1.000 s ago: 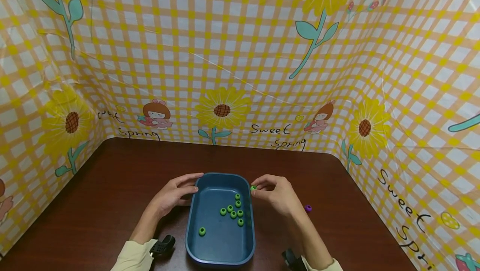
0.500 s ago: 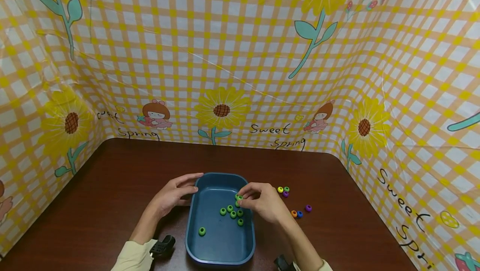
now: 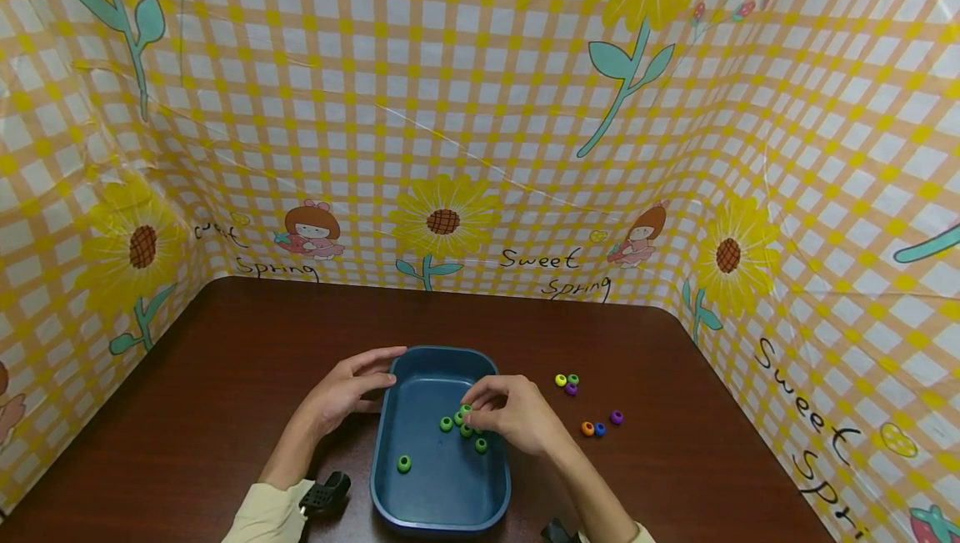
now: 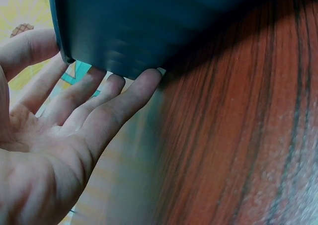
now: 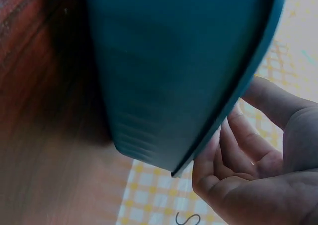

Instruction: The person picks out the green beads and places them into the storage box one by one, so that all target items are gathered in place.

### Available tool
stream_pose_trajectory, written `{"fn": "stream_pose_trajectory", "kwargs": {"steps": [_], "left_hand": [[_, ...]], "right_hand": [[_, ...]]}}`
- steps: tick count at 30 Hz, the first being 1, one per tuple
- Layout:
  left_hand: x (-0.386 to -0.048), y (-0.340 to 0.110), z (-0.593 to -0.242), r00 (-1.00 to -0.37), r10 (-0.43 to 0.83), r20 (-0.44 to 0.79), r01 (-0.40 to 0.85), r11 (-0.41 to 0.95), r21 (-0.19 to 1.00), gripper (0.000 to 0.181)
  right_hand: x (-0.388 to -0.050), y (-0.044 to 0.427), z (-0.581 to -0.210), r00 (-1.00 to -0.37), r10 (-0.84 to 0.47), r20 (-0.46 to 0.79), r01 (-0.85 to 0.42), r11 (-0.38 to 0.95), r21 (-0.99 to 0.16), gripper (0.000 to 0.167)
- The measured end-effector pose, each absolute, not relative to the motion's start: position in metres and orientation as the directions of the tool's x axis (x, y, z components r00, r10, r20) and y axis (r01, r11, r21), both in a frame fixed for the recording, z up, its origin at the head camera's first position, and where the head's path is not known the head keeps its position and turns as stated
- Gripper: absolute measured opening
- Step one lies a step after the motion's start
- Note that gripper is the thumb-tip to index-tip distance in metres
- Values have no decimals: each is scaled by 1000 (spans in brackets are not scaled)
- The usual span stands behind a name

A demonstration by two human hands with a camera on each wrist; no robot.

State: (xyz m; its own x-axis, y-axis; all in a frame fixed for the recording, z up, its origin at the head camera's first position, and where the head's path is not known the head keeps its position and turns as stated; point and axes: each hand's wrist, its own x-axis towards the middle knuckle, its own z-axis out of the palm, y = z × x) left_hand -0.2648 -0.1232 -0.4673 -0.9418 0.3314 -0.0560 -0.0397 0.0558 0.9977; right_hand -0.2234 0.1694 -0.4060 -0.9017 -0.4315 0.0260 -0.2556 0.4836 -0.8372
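Note:
In the head view, a blue rectangular tray point(image 3: 442, 501) sits on the table with several green beads point(image 3: 481, 445) inside, most of them grouped at the right. One green bead lies apart near the left front. My right hand point(image 3: 517, 414) reaches over the right rim and pinches a green bead point(image 3: 466, 410) between thumb and forefinger, low above the group. Its fingertips cover part of the group; in the right wrist view the tray wall point(image 5: 164, 76) hides them. My left hand point(image 4: 64, 125) rests extended fingers against the tray's left side, the thumb at its rim.
Right of the tray lie loose beads: a yellow bead point(image 3: 561, 379), a green one and a purple bead point(image 3: 572, 389) together, an orange bead point(image 3: 588, 429) beside a blue bead point(image 3: 600, 429), and another purple one. A checked flowered cloth point(image 3: 442, 109) encloses the dark wooden table point(image 3: 285, 318).
My right hand has carried the green bead from outside the right rim leftward into the tray, above the group. The loose beads on the right came into view. My left hand stays put.

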Motion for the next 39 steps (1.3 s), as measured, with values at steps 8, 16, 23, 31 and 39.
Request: {"fn": "stream_pose_trajectory", "kwargs": {"steps": [8,16,23,31,39], "left_hand": [[-265,-123,-468,-943,329,-57,-41,54,998,49],[-265,-123,-467,-940,338,-52,-38,49,998,49],[-265,-123,-467,-941,333,-57,-40,57,998,49],[-265,-124,-467,-943,327,-60,-46,51,998,49],[-265,-123,-469,-941,333,-55,-39,55,998,49]], "right_hand": [[-225,165,-412,-888,-460,9,-280,527,-802,13],[-226,166,-414,-868,-497,0,-297,518,-802,14],[-227,165,-416,-868,-496,-24,-290,546,-786,15],[-228,165,-417,-868,-496,-16,-305,559,-771,14],[-227,164,-418,-872,-490,-1,-313,560,-767,14]]}}
